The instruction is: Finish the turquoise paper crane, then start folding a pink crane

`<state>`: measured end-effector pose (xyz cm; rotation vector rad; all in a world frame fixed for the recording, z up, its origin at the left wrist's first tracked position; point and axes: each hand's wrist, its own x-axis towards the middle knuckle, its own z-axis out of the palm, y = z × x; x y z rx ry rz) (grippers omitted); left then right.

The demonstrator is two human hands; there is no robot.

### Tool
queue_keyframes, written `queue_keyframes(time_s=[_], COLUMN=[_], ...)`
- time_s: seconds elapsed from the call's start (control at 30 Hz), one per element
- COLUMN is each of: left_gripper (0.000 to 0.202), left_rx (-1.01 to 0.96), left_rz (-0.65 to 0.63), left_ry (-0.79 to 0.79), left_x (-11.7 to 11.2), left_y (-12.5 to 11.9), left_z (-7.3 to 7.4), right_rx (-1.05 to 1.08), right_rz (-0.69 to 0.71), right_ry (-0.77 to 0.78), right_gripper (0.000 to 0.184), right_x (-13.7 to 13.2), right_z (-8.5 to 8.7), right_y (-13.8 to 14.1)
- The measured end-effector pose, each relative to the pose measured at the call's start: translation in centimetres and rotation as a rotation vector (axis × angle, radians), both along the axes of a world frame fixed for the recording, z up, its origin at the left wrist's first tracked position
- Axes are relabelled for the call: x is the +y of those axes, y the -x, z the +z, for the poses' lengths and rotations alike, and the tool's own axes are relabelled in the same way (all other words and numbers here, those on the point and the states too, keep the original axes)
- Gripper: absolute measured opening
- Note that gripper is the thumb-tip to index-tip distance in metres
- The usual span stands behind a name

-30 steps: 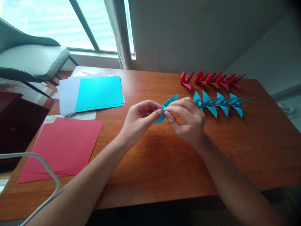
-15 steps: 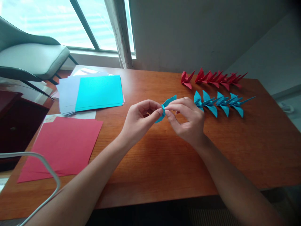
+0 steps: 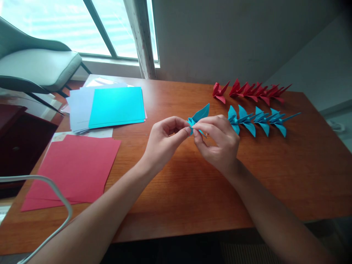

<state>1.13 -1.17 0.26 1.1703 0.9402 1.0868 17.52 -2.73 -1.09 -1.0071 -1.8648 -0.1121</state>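
Note:
Between my fingertips, above the middle of the wooden table, is a blue paper crane with one wing pointing up and to the right. My left hand pinches it from the left with thumb and forefinger. From the right, my right hand pinches it too, its thumb near the left thumb. My fingers hide much of the crane's body. Just beyond my right hand stands a row of blue paper cranes. Behind them runs a row of red paper cranes.
At the left lie red paper sheets and, farther back, blue sheets over white sheets. A white cable crosses the near left corner. A chair stands past the table by the window.
The held crane has turned between my fingers, and its wing now rises higher and shows wider. Both hands keep their pinch in nearly the same place.

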Motion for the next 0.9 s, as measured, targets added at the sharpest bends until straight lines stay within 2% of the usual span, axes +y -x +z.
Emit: queue_keyframes(time_s=[0.2, 0.6, 0.9], left_gripper=[0.013, 0.010, 0.007], left_rx=[-0.030, -0.077, -0.103], left_rz=[0.010, -0.043, -0.060], left_ry=[0.065, 0.251, 0.273], left_x=[-0.1, 0.0, 0.0], left_y=[0.1, 0.3, 0.4], left_z=[0.2, 0.7, 0.9], right_rx=[-0.019, -0.238, -0.289], right_rz=[0.019, 0.037, 0.024], right_ry=[-0.024, -0.176, -0.220], right_gripper=[0.018, 0.021, 0.020], right_x=[-0.1, 0.1, 0.3], right_z=[0.0, 0.2, 0.5], right_y=[-0.2, -1.3, -1.4])
